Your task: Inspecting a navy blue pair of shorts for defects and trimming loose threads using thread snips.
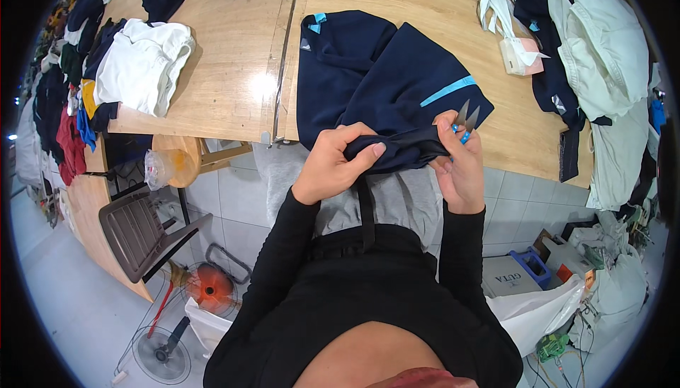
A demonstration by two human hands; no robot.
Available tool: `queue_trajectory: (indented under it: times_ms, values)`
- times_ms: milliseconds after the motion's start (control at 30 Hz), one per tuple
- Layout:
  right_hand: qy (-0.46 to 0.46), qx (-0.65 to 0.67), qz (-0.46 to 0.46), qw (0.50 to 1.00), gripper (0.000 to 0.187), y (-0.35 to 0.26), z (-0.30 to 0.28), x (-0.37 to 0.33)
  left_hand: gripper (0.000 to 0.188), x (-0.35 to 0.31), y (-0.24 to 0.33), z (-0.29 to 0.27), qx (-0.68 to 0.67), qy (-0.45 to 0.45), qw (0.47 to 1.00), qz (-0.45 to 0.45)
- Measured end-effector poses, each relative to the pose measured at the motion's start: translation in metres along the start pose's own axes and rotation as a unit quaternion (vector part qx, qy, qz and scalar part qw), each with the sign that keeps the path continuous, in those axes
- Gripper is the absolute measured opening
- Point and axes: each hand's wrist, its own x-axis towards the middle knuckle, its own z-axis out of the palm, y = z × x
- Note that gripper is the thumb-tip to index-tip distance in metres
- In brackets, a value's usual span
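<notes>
White clothes [145, 66] on table's [234, 55] left part. Left hand [336, 161] pinching navy garment [382, 83] — garment mostly on table, held part past near edge. Right hand [464, 165] grasping garment plus scissors [462, 113] — pale clothes [602, 55] at table's right end.

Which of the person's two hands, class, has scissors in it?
The right hand: the scissors show there, blades pointing beyond it. The left hand shows only navy fabric in its grip.

Left hand [331, 163] and right hand [462, 170]: two are showing
Scissors [472, 119]: one pair is showing
Brown chair [134, 232]: one is standing
Wooden stool [185, 146]: one is standing
</notes>
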Motion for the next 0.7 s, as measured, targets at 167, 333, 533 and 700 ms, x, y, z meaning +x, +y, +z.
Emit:
queue_trajectory:
  times_ms: [167,333,533,700]
  values:
    - [0.036,-0.008,0.015,0.999,0.013,-0.001,0.007,-0.003,0.012,-0.003,-0.003,-0.001,-0.158,-0.016,0.987,-0.015]
    - [0.065,-0.025,0.014,0.997,0.013,-0.001,0.013,-0.003,0.01,-0.003,-0.001,-0.005,-0.169,-0.026,0.985,-0.024]
    - [0.029,-0.143,-0.024,0.989,0.008,-0.003,0.01,-0.01,0.009,-0.002,-0.001,-0.004,-0.141,0.016,0.99,-0.005]
    - [-0.049,-0.312,-0.052,0.947,0.009,0.007,0.005,-0.007,0.022,0.009,-0.004,-0.014,0.006,0.105,0.988,0.109]
